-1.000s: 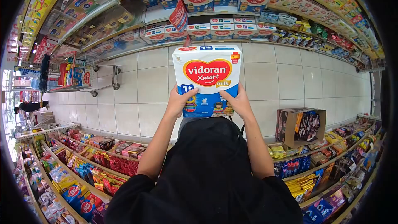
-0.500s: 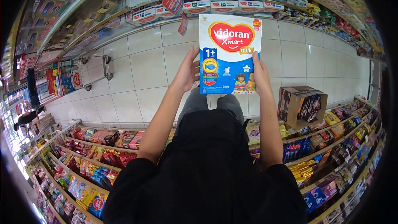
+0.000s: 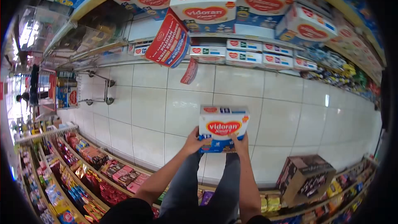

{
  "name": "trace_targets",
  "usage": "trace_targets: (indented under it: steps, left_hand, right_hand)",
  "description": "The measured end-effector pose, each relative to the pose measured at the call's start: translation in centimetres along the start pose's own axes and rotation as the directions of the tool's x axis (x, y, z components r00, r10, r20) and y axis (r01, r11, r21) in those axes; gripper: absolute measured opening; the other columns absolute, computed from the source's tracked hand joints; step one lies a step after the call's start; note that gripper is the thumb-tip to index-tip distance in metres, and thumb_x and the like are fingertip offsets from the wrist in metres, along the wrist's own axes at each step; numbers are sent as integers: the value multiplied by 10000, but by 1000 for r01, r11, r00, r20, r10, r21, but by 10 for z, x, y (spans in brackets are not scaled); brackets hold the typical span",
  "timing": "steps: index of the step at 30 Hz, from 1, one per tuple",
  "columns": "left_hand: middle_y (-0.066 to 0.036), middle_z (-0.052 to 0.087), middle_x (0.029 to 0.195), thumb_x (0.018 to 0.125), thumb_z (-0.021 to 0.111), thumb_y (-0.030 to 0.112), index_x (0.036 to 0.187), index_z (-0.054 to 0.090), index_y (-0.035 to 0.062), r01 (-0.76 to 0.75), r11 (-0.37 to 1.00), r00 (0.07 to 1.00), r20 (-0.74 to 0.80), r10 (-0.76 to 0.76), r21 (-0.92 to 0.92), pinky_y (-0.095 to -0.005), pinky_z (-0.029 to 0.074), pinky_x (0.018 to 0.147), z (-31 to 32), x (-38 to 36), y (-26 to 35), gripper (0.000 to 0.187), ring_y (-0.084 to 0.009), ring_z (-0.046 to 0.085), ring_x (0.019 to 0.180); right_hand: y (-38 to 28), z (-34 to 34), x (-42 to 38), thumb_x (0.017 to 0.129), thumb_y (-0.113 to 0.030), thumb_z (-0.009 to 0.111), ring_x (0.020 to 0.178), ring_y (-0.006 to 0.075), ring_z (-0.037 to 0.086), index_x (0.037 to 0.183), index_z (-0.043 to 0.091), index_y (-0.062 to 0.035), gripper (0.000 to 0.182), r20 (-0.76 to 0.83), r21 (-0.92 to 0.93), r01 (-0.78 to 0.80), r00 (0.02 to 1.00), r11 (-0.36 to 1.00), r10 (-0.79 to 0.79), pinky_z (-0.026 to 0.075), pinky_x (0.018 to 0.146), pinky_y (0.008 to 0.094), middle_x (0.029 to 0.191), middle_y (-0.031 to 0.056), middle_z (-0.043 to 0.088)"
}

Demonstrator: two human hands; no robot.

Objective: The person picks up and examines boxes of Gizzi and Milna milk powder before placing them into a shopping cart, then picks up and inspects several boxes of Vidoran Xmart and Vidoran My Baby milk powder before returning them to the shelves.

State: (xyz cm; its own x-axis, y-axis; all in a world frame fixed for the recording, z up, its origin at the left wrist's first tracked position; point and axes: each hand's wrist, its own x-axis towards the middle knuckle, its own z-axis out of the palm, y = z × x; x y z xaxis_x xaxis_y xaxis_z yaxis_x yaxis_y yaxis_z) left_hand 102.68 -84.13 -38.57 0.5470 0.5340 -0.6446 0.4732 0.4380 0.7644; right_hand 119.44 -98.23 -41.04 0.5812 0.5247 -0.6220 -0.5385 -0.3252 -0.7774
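Between my hands is a white and blue milk powder box (image 3: pixel 224 118) with a red heart-shaped logo, held upright in front of my legs with its top and front face showing. My left hand (image 3: pixel 195 142) grips the lower left side, thumb across the front. On the lower right side my right hand (image 3: pixel 240 143) is closed, its thumb also on the front. The fingers behind the box are hidden.
Ahead, a shelf carries several milk boxes (image 3: pixel 205 10), with a red price flyer (image 3: pixel 168 41) hanging from its edge. A trolley (image 3: pixel 99 87) stands at left. Behind me are snack shelves (image 3: pixel 89 178) and a cardboard carton (image 3: pixel 306 178).
The view has tilted up toward the shelf. The milk powder box sits lower and farther from my head. My left hand, apart from the box before, now grips its left side.
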Motion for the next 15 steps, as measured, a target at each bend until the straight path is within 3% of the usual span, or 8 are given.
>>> trace_targets:
  steps: [2,4,6,8,9,11,14,15]
  left_hand:
    - [-136,595,1127,726,802,225,1291,406,-17,-45,996,999,-10,46,83,-322,472,892,1,0,-51,732,-179,577,1034]
    - [-150,592,1146,715,797,232,1269,423,-2,-5,968,999,51,-8,251,-346,463,908,-5,-19,-79,708,-218,584,1050]
    - [-166,586,1156,708,784,233,1249,437,13,-31,922,994,111,-13,386,-373,452,920,-16,-42,-98,680,-266,579,1070]
    - [-187,578,1159,704,762,229,1233,449,29,-122,866,985,168,45,484,-403,441,929,-28,-62,-114,646,-321,561,1095]
    - [-205,568,1149,703,729,224,1220,449,47,-190,805,979,166,116,562,-431,429,927,-31,-71,-118,614,-365,524,1123]
    - [-205,562,1149,709,728,242,1242,427,69,-118,834,991,122,61,539,-421,434,920,-31,-77,-109,636,-352,516,1141]
    - [-211,548,1180,705,734,251,1264,402,79,-47,924,993,114,3,380,-411,438,922,-35,-77,-126,672,-361,524,1129]
    - [-210,552,1176,708,735,255,1271,393,77,-56,924,996,88,24,378,-409,439,922,-38,-79,-133,682,-365,529,1120]
  right_hand:
    - [40,-14,9,715,-105,776,953,187,600,1156,528,18,520,53,-131,-43,997,990,50,483,852,320,1059,110,625]
    - [71,-26,-2,668,-128,809,935,192,612,1162,531,9,584,97,-296,-89,988,951,122,488,844,325,1026,109,643]
    - [77,-36,-23,643,-187,809,960,250,627,1168,533,-1,622,256,-410,-33,955,912,150,490,850,343,1032,129,653]
    - [149,-64,-37,647,-253,786,993,301,623,1181,536,-28,631,454,-533,250,891,808,25,484,866,361,1057,140,652]
    - [173,-76,-49,652,-278,764,1013,323,610,1188,539,-65,619,533,-607,443,843,660,-76,482,878,374,1076,138,647]
    - [159,-75,-57,646,-262,769,1015,317,610,1200,526,-92,628,590,-594,509,802,623,-93,488,869,374,1079,131,646]
    - [142,-56,-56,647,-253,766,1011,334,606,1209,507,-95,638,470,-623,286,881,728,56,495,854,381,1075,127,646]
    - [146,-53,-53,645,-255,768,1003,336,609,1209,504,-96,642,501,-647,341,865,682,42,498,849,383,1072,127,647]
